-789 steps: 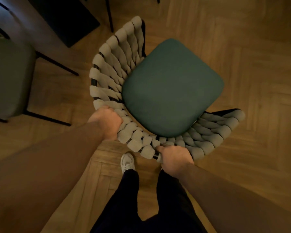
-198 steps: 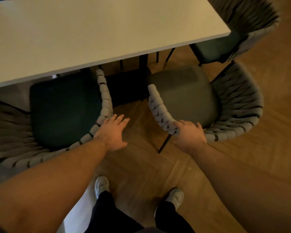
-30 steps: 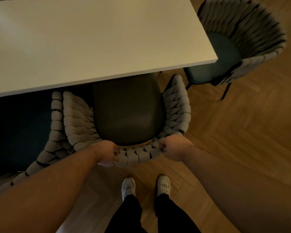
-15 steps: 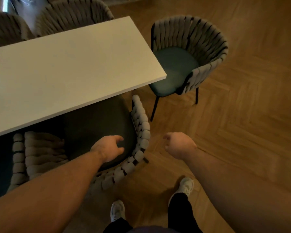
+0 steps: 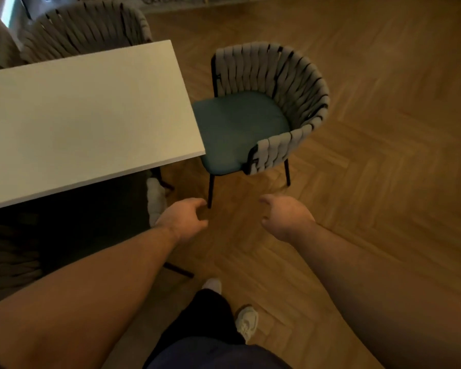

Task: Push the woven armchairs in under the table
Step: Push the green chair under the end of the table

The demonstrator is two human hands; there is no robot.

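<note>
A woven armchair with a teal seat cushion stands at the short end of the white table, its seat edge just under the tabletop corner. Both my hands hover over the floor in front of it, touching nothing. My left hand has loosely curled fingers near the chair's front leg. My right hand is also loosely curled. A second woven armchair sits dark beneath the table's near edge, with only part of its arm showing.
More woven armchairs stand along the table's far side. Herringbone wooden floor spreads to the right. My legs and white shoes are at the bottom centre.
I let go of the chair now under the table's near edge. My view and both hands have moved right, toward the armchair at the table's end.
</note>
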